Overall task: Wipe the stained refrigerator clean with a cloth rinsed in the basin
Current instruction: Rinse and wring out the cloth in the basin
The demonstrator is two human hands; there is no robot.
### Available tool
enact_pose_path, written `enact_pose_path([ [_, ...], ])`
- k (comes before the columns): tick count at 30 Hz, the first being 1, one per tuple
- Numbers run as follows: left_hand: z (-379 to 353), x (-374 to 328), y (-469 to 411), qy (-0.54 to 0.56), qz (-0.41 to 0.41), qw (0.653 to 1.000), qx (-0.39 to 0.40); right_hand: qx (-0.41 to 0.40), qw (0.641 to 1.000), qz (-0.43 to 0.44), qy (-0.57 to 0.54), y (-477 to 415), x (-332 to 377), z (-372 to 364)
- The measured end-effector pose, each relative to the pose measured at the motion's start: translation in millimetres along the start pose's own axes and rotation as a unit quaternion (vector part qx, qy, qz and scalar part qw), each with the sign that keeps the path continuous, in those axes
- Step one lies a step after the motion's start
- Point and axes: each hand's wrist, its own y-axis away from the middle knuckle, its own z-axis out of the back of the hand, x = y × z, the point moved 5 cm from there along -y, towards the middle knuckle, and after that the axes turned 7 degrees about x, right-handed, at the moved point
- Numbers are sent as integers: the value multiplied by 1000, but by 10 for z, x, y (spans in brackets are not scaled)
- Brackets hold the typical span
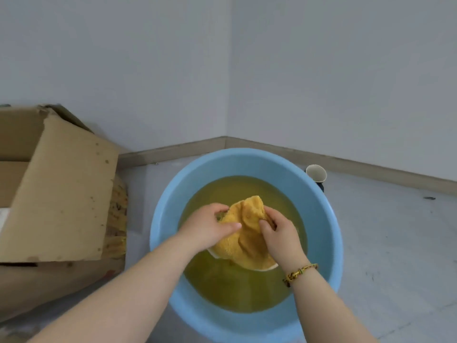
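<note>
A round blue basin (324,214) stands on the floor, filled with murky yellow-green water. Over the water I hold a wet yellow-orange cloth (247,233), bunched up, with a white edge showing at its lower side. My left hand (210,226) grips the cloth's left part, fingers curled over it. My right hand (279,231) grips its right part, thumb and fingers pinching a fold. A beaded bracelet sits on my right wrist. The refrigerator is not in view.
An open, stained cardboard box (59,194) lies on the floor close to the basin's left side. A small paper cup (316,173) stands behind the basin's right rim. The grey floor meets two pale walls in a corner just beyond the basin.
</note>
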Motion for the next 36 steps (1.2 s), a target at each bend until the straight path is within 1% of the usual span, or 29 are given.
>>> enact_pose_path([
  [2, -126, 141, -394, -94, -7, 995, 28, 30, 998, 15, 49, -312, -225, -142],
  [3, -183, 205, -574, -122, -11, 992, 38, 48, 996, 30, 62, -431, -301, -212],
  [4, -236, 266, -732, -125, -14, 991, 50, 74, 993, 53, 72, -516, -338, -289],
  [6, -350, 360, -1043, -84, -39, 993, 68, 106, 985, 97, 91, -672, -410, -404],
  [7, -362, 391, -1128, -56, -47, 994, 80, 114, 983, 104, 97, -738, -410, -418],
  [9, -470, 437, -1321, -19, -70, 994, 79, 84, 985, 101, 112, -848, -544, -355],
  [10, -487, 475, -1390, -3, -72, 996, 60, 74, 986, 79, 124, -894, -615, -312],
  [12, -557, 536, -1487, -6, -62, 998, 11, 72, 987, 10, 144, -914, -803, -250],
  [13, -596, 576, -1501, -27, -45, 999, -9, 78, 981, -26, 174, -902, -893, -252],
  [15, -644, 666, -1494, -79, -6, 996, -42, 100, 956, -85, 262, -857, -1026, -301],
  [17, -646, 760, -1478, -111, 20, 992, -59, 113, 933, -115, 322, -850, -1100, -397],
  [19, -630, 811, -1483, -131, 17, 989, -62, 107, 915, -123, 369, -880, -1106, -483],
  [20, -631, 814, -1496, -140, 13, 988, -61, 101, 912, -123, 378, -883, -1093, -504],
  [22, -645, 814, -1504, -136, 15, 989, -59, 93, 924, -135, 345, -903, -1120, -532],
  [23, -655, 818, -1479, -110, 22, 992, -56, 93, 938, -145, 300, -893, -1146, -526],
  [24, -681, 829, -1460, -60, 34, 996, -49, 85, 957, -154, 232, -884, -1197, -503],
  [25, -682, 825, -1413, 15, 43, 998, -44, 70, 973, -167, 143, -845, -1192, -462],
  [26, -687, 811, -1364, 101, 47, 993, -43, 55, 981, -181, 36, -812, -1198, -437],
  [27, -674, 772, -1296, 182, 45, 981, -49, 44, 979, -179, -87, -776, -1169, -432],
  [28, -665, 726, -1222, 244, 44, 967, -65, 30, 969, -158, -185, -750, -1111, -438],
  [29, -646, 677, -1149, 285, 40, 954, -88, 12, 957, -131, -257, -723, -1050, -457],
  [30, -614, 610, -1080, 312, 27, 943, -112, -7, 949, -97, -299, -688, -958, -489],
  [31, -603, 539, -1019, 333, 6, 934, -126, -36, 950, -63, -305, -624, -858, -538],
  [34, -567, 359, -957, 400, -56, 906, -129, -157, 961, 45, -224, -498, -506, -645],
  [36, -591, 303, -917, 435, -71, 890, -119, -214, 957, 62, -184, -532, -395, -625],
])
